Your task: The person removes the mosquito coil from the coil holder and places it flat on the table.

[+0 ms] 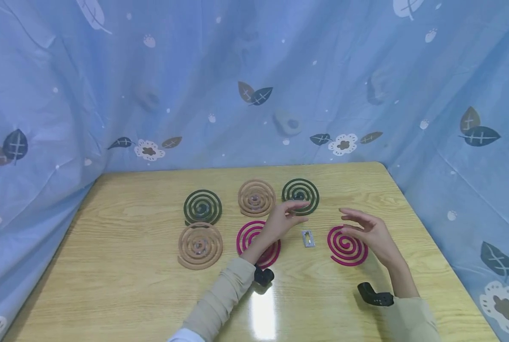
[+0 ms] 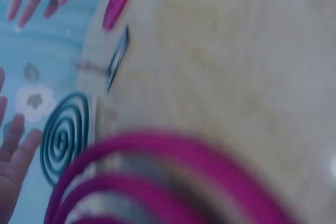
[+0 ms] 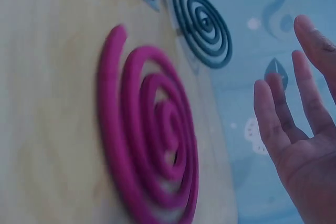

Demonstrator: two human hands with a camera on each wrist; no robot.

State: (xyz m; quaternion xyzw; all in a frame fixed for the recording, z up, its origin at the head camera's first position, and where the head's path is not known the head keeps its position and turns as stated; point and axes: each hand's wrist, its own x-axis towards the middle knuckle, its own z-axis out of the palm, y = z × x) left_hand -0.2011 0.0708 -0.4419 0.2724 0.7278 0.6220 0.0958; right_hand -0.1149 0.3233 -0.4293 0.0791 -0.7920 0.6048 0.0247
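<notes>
My left hand [image 1: 280, 219] reaches over a pink mosquito coil [image 1: 247, 233], fingers extended and holding nothing. Its fingertips overlap the lower edge of a dark green coil [image 1: 299, 196] in the head view. Above another pink coil [image 1: 345, 245], farther right, is my right hand [image 1: 373, 235], with spread fingers and nothing in its grasp. Between the hands a small metal coil stand [image 1: 308, 243] lies on the table. In the right wrist view the right pink coil [image 3: 139, 145] appears close up, clear of the open palm [image 3: 310, 166].
On the left side, a second dark green coil [image 1: 202, 209] sits behind a tan coil [image 1: 200, 246], their edges meeting. Another tan coil [image 1: 255, 198] lies at the back middle. Blue patterned cloth [image 1: 212, 85] hangs around the wooden table [image 1: 122, 247].
</notes>
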